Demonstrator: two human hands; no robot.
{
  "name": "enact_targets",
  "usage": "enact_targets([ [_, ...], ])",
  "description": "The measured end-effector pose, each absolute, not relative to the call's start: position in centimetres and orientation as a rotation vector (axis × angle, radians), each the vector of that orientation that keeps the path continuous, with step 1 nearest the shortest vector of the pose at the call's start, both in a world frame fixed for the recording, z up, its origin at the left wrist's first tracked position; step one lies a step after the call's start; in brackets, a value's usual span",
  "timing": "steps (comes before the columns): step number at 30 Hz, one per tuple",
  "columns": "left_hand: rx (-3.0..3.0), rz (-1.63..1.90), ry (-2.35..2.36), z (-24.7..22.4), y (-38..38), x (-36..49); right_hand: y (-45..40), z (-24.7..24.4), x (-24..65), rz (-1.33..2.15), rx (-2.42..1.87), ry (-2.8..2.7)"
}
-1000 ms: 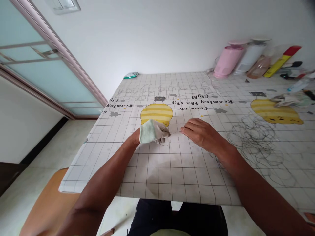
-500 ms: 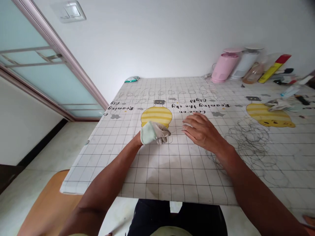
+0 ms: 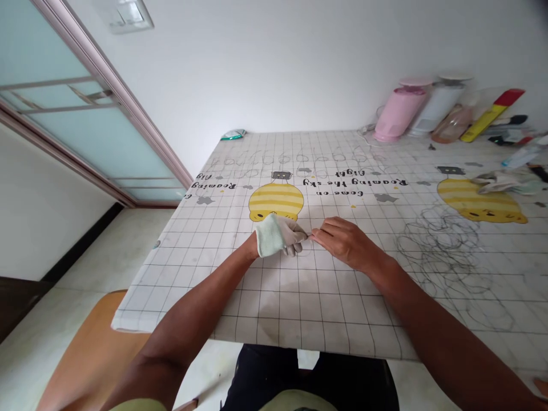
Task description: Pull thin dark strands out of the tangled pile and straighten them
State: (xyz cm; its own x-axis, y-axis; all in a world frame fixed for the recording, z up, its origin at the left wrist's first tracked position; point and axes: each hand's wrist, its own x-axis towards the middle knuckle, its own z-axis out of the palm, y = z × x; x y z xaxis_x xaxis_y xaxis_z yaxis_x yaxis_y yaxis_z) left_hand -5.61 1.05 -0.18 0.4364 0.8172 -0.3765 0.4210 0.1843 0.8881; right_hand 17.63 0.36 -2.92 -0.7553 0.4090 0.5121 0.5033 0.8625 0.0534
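Note:
Over the middle of the table, my left hand [image 3: 285,236], in a pale green and white glove, pinches a thin thread-like wire that is barely visible. The bare fingers of my right hand [image 3: 336,240] are pinched together right beside the gloved fingertips, at the same thin wire. A loose tangle of thin dark wire [image 3: 440,245] lies on the cloth to the right of my right hand. Faint rings of wire [image 3: 299,157] are laid out in rows behind the hands.
The table [image 3: 180,285] has a checked cloth. At the back right stand a pink device [image 3: 400,114], a white device [image 3: 436,108], a bottle [image 3: 454,123] and a yellow and red box [image 3: 492,117]. Gloves [image 3: 505,181] lie at the right, a small green packet [image 3: 233,135] at the back left.
My right hand has come left and its fingers have closed, meeting the fingertips of my left hand. The view has shifted slightly.

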Motion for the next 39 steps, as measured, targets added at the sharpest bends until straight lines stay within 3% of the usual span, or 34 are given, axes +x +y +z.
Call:
enact_targets([
  [11,1.184,0.531,1.109,-0.1,0.8,-5.1,0.5,-1.7,18.7,-0.132,-0.724,-2.435],
  [21,1.292,0.576,0.973,0.4,0.7,-6.8,-0.7,0.3,19.3,0.373,-0.687,-2.251],
  [27,1.197,0.816,1.140,0.3,1.2,-5.5,-0.2,0.9,20.1,0.532,-1.060,-1.813],
  [34,1.039,1.021,1.153,-1.4,1.8,-4.2,-1.3,-1.5,16.1,1.187,-1.007,-1.666],
  [39,1.013,1.000,1.163,-1.7,1.6,-3.6,-1.7,-1.8,14.8,1.199,-1.005,-1.558],
])
